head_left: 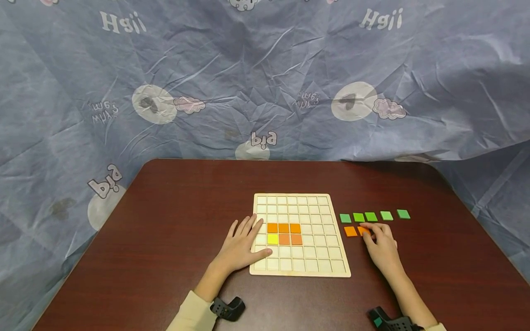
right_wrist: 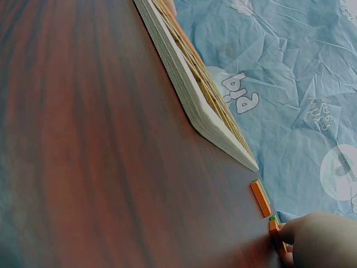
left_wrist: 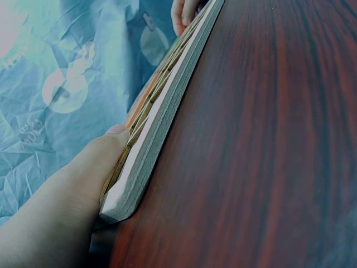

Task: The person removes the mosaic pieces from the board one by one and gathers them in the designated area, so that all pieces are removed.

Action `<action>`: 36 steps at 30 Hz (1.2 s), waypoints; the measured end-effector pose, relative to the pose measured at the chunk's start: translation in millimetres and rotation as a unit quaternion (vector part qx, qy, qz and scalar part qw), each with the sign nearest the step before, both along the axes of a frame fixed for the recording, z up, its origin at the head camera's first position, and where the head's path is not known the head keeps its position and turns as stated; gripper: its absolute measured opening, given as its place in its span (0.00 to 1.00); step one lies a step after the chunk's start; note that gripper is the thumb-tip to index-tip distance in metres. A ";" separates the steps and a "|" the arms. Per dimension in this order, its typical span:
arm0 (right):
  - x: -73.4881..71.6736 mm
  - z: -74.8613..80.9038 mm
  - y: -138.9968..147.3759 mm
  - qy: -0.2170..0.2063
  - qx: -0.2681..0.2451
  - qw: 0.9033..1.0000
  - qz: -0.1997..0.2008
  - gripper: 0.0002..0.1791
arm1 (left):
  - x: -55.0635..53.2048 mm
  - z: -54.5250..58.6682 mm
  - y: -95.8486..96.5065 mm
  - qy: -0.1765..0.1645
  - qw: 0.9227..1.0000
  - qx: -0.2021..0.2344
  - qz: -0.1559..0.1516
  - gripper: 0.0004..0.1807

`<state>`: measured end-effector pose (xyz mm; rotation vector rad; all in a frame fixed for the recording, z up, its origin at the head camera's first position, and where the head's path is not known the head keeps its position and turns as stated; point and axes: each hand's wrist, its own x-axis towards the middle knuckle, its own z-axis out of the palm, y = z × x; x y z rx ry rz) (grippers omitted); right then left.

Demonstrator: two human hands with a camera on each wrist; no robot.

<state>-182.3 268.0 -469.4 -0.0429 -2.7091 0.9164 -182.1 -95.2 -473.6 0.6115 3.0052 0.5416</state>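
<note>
One orange tile [head_left: 361, 230] pinched in the right hand [head_left: 382, 244], I see; left hand [head_left: 239, 247] spread on the gridded board [head_left: 309, 252].

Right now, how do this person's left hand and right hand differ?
The left hand has spread fingers; the right hand pinches an orange square tile. The left hand rests across the left edge of the gridded wooden board; the right hand is to its right. Both are bare.

Head view: blue cloth [head_left: 265, 69] bears 2 upper markings [head_left: 123, 23] appearing as "Hgii". Lower 3-letter markings [head_left: 263, 139] and smaller 2-line markings [head_left: 104, 112] appear inverted; exact wording cannot be determined.
</note>
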 end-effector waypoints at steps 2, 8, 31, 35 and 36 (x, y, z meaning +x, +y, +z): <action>-0.3 -0.1 0.3 0.001 -0.001 1.000 0.000 0.14 | 0.1 0.6 0.0 0.001 1.000 0.002 0.000 0.47; -0.3 0.1 0.9 -0.002 -0.003 1.000 -0.006 0.15 | 0.8 0.6 0.1 0.007 1.000 0.013 -0.001 0.47; 12.7 30.6 -48.3 0.069 -0.017 0.996 0.051 0.11 | -1.0 0.0 0.1 0.006 1.000 -0.008 0.002 0.47; 12.7 33.3 -68.8 0.044 -0.018 0.996 0.078 0.10 | -1.3 0.0 -0.3 0.004 1.000 -0.009 0.002 0.47; 12.3 33.7 -73.5 0.032 -0.021 0.996 0.084 0.10 | -1.4 -0.3 -0.4 0.002 1.000 -0.010 0.001 0.47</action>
